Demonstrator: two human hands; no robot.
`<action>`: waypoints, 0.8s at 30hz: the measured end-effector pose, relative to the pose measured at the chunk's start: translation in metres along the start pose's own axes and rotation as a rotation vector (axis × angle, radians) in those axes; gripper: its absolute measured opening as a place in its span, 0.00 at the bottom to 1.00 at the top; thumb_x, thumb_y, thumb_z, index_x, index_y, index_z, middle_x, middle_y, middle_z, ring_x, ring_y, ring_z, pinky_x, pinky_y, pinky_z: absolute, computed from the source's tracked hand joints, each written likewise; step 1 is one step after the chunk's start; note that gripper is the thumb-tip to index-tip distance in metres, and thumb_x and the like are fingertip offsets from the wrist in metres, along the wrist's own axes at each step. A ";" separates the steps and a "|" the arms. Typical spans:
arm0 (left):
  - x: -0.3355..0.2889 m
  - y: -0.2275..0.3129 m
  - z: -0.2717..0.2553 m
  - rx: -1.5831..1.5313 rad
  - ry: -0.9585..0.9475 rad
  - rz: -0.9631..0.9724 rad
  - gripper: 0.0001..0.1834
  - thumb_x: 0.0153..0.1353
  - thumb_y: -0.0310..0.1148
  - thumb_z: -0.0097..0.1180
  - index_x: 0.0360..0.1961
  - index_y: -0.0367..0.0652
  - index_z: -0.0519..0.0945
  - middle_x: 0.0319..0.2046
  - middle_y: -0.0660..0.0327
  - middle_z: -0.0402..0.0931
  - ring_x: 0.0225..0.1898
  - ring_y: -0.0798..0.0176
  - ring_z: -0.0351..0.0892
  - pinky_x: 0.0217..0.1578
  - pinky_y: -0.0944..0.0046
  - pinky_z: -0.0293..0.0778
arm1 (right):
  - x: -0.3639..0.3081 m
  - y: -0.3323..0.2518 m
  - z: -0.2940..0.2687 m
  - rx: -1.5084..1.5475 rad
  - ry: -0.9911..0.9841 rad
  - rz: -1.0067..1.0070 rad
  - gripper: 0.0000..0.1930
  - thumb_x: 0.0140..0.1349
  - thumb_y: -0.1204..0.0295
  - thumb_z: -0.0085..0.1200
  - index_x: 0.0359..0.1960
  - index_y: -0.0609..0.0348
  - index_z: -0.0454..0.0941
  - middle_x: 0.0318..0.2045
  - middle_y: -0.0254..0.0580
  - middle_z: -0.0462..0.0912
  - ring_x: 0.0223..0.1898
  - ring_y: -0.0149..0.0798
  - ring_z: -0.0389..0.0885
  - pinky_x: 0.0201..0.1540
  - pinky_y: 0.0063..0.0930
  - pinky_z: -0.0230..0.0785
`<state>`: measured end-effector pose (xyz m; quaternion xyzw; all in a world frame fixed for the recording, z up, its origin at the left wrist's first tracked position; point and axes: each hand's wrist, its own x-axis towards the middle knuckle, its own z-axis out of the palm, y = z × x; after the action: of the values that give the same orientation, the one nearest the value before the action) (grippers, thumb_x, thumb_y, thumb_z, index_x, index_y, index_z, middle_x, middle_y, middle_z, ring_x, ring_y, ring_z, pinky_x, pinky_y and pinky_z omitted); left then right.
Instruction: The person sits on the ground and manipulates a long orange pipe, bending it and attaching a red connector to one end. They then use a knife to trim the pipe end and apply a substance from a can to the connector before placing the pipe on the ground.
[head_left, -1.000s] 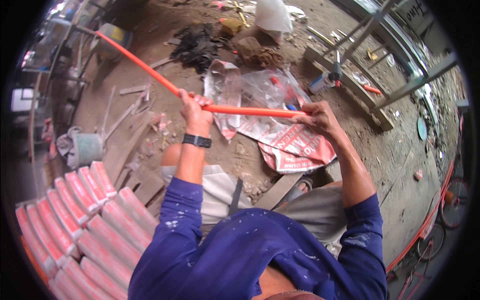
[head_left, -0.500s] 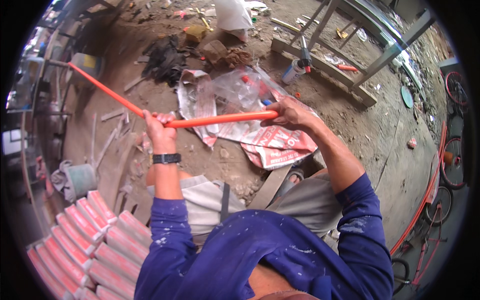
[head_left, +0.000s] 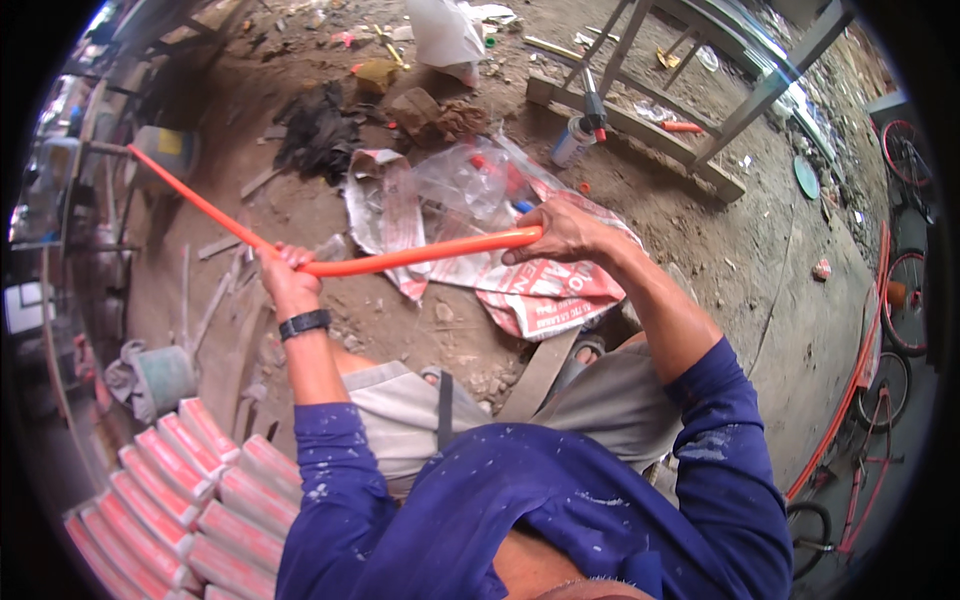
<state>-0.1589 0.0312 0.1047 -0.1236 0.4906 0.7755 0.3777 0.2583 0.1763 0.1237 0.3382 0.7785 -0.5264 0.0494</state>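
Note:
A long orange plastic pipe (head_left: 420, 253) runs across in front of me, its far end reaching to the upper left. My left hand (head_left: 290, 278), with a dark watch on the wrist, is wrapped round the pipe partway along. At the pipe's near right end, my right hand (head_left: 557, 232) grips it with the thumb below and the fingers curled over. The pipe bends slightly between the two hands. Beneath it on the ground lies a torn red and white sack (head_left: 540, 300) with clear plastic sheeting (head_left: 460, 180) on top.
A blow torch on a gas canister (head_left: 574, 143) stands beside a grey metal frame (head_left: 640, 135) at the far right. Pink-marked blocks (head_left: 160, 490) are stacked at the near left, by a bucket (head_left: 163, 378). Bicycles (head_left: 880, 390) and long orange pipes (head_left: 850, 390) line the right side.
My left hand has moved left and slightly nearer, still round the pipe. My right hand has shifted a little left at the pipe's end, and the pipe's bend has grown slightly.

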 end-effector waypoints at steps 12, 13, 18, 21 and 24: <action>0.015 -0.003 -0.015 0.510 0.261 0.402 0.18 0.71 0.47 0.53 0.40 0.40 0.76 0.30 0.62 0.73 0.33 0.64 0.73 0.38 0.61 0.72 | 0.000 -0.011 0.010 -0.033 0.025 -0.142 0.22 0.53 0.49 0.70 0.34 0.57 0.85 0.20 0.48 0.79 0.23 0.41 0.76 0.30 0.40 0.68; 0.013 -0.001 -0.018 0.617 0.263 0.574 0.17 0.70 0.45 0.55 0.42 0.38 0.77 0.34 0.61 0.75 0.37 0.64 0.74 0.42 0.61 0.72 | 0.000 -0.011 0.010 -0.038 0.022 -0.162 0.22 0.53 0.50 0.70 0.33 0.58 0.84 0.19 0.48 0.78 0.23 0.41 0.75 0.30 0.40 0.68; -0.072 -0.016 0.041 1.057 -0.386 0.839 0.18 0.65 0.38 0.61 0.51 0.39 0.79 0.47 0.60 0.78 0.50 0.63 0.76 0.56 0.60 0.70 | 0.002 -0.009 0.012 -0.104 0.010 -0.240 0.17 0.52 0.57 0.69 0.30 0.59 0.84 0.21 0.51 0.79 0.24 0.50 0.77 0.29 0.43 0.67; -0.127 -0.051 0.068 1.457 -1.027 0.769 0.22 0.56 0.37 0.68 0.50 0.38 0.80 0.46 0.53 0.81 0.49 0.55 0.79 0.54 0.58 0.73 | 0.013 0.000 0.026 -0.284 0.120 -0.328 0.13 0.51 0.61 0.68 0.27 0.58 0.83 0.21 0.53 0.79 0.25 0.54 0.77 0.29 0.46 0.67; -0.151 -0.090 0.068 1.601 -1.386 0.811 0.24 0.57 0.44 0.66 0.48 0.38 0.80 0.41 0.49 0.80 0.45 0.46 0.79 0.47 0.54 0.74 | 0.018 -0.006 0.039 -0.359 0.175 -0.434 0.11 0.52 0.63 0.65 0.25 0.59 0.82 0.21 0.53 0.79 0.26 0.57 0.79 0.30 0.48 0.68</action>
<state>0.0198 0.0406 0.1627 0.7777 0.5346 0.2052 0.2594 0.2297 0.1502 0.1031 0.1936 0.9147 -0.3473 -0.0724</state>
